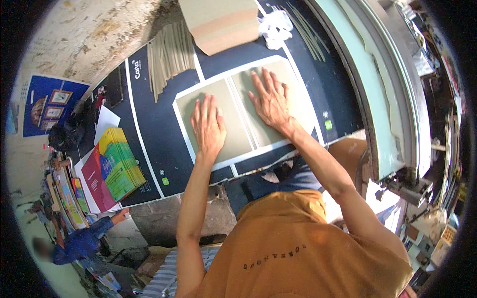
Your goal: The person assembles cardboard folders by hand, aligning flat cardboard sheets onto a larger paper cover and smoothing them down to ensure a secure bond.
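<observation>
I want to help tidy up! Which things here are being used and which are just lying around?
In use: left hand and right hand, flat on two grey-green cardboard panels on a white sheet.

Lying about: stack of brown boards, bundle of thin grey strips, crumpled white cloth, pile of colourful printed covers.

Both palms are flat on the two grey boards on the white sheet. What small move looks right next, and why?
Probably sweep both palms outward to press the boards down. The left hand lies flat on the left grey board and the right hand on the right grey board. Both boards sit side by side on the white sheet, whose margin shows uncovered.
</observation>
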{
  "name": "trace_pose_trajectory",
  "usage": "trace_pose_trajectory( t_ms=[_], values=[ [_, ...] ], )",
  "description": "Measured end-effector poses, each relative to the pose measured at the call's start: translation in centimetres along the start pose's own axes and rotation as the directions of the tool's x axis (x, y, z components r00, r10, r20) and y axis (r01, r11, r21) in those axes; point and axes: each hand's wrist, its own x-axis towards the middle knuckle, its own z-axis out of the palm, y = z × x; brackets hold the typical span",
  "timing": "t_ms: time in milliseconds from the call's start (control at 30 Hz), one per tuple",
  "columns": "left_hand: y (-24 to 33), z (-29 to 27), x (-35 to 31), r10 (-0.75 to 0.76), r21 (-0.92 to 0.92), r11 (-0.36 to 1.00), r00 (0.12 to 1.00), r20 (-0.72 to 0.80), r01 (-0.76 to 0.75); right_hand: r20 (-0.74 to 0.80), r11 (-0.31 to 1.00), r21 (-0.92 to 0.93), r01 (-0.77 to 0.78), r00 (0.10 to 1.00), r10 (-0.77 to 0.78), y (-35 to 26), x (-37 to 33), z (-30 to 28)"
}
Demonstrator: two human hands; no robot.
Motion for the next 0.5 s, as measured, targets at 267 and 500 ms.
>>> trace_pose_trajectory(
  t_ms=[267, 500],
  values=[
    [-0.5, 0.0, 0.1, 0.015, 0.074, 0.997, 0.992, 0.124, -0.024, -0.013, 0.978, -0.026, 0.208, 0.978, -0.209, -0.1, 1.8, 2.3],
    [-0.5, -0.3, 0.5, -0.016, 0.024, 1.0, 0.991, 0.13, 0.013, -0.004, 0.984, -0.036, 0.174, 0.985, -0.175, -0.4, 2.3, 1.9]
  ],
)
